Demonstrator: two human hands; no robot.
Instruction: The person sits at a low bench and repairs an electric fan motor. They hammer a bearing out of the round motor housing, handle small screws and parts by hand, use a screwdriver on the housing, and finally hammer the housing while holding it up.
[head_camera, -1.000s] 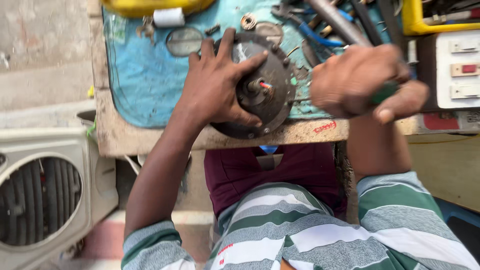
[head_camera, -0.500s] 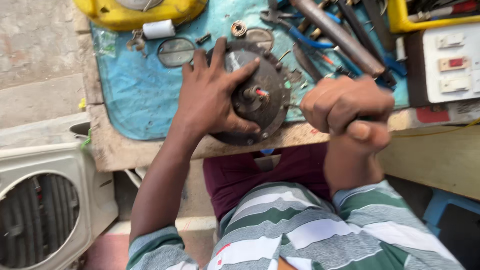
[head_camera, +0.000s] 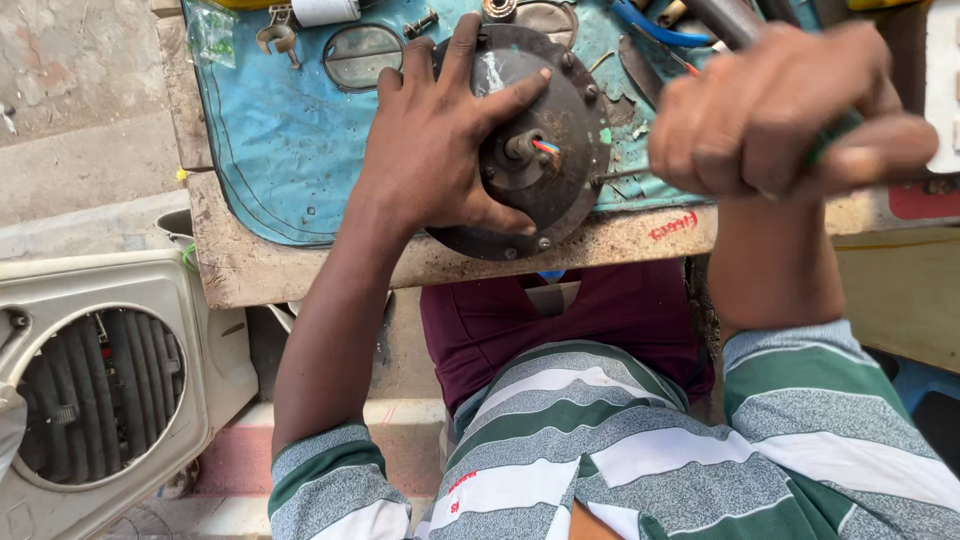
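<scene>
Kept left hand (head_camera: 440, 150) spread flat on round motor housing (head_camera: 560, 130), drew right hand (head_camera: 780, 110), fisted round green-handled screwdriver (head_camera: 835, 135), nearer.

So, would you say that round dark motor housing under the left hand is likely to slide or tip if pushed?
The housing looks like thick dark metal, so probably heavy for its size and stiff. It lies flat and wide on the bench, so tipping seems unlikely. Its near edge sits close to the bench edge, and the left hand presses it, suggesting it could slide.
</scene>
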